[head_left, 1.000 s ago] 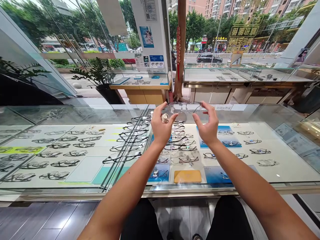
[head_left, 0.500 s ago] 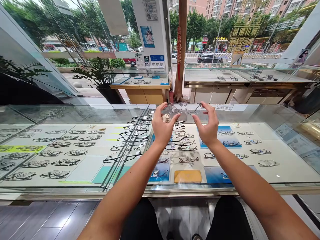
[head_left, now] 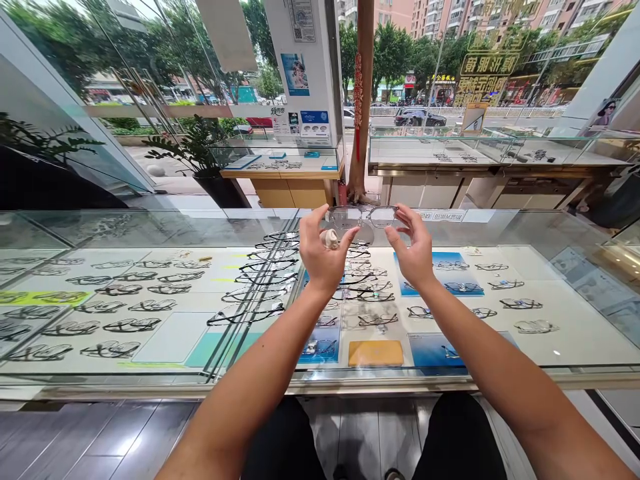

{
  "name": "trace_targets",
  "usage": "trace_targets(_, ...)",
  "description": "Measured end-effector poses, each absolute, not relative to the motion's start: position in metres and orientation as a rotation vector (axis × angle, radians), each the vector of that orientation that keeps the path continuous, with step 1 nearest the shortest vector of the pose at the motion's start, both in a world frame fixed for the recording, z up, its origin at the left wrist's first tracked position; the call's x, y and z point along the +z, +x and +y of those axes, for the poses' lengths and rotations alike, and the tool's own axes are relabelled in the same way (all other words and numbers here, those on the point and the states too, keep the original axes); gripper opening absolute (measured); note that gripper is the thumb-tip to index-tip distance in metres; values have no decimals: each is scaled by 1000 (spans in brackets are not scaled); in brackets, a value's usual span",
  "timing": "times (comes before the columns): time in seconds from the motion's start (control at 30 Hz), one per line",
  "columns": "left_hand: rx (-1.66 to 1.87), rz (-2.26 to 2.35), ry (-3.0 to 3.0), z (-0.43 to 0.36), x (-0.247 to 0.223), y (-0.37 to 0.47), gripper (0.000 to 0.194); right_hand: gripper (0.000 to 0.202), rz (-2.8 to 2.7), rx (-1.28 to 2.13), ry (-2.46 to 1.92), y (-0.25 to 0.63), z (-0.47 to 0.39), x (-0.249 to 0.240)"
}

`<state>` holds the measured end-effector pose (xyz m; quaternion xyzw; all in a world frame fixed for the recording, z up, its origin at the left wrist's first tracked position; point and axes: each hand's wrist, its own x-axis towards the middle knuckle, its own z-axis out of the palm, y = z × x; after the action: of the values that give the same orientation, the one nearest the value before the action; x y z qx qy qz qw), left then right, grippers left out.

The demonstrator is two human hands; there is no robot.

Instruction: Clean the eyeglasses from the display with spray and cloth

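Observation:
Above the glass counter I hold a thin-framed pair of eyeglasses (head_left: 363,215) out in front of me, one end in each hand. My left hand (head_left: 323,257) is closed on the left end, with a small crumpled whitish piece (head_left: 330,239), perhaps cloth, tucked at its fingers. At the right end, the fingertips of my right hand (head_left: 414,250) grip the frame, thumb lower down. Beneath my hands, dark eyeglass frames (head_left: 267,280) lie in a row on the glass top.
The glass display counter (head_left: 575,333) holds many frames, blue cards (head_left: 464,275) and a yellow case (head_left: 375,353). Beyond it stand a wooden post (head_left: 361,133), a potted plant (head_left: 213,180) and another display case (head_left: 425,150) before the windows.
Both hands have shifted slightly left with the eyeglasses. The eyeglasses' tilt has changed a little, and the whitish piece has moved along with my left hand.

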<state>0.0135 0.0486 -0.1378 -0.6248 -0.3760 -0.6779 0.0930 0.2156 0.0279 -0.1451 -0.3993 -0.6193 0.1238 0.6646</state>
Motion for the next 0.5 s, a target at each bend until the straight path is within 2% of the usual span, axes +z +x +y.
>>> trace_targets(0.5, -2178, -1166, -1986, 64, -141, 6, 69, 40, -1251, 388, -923, 221, 28, -136)
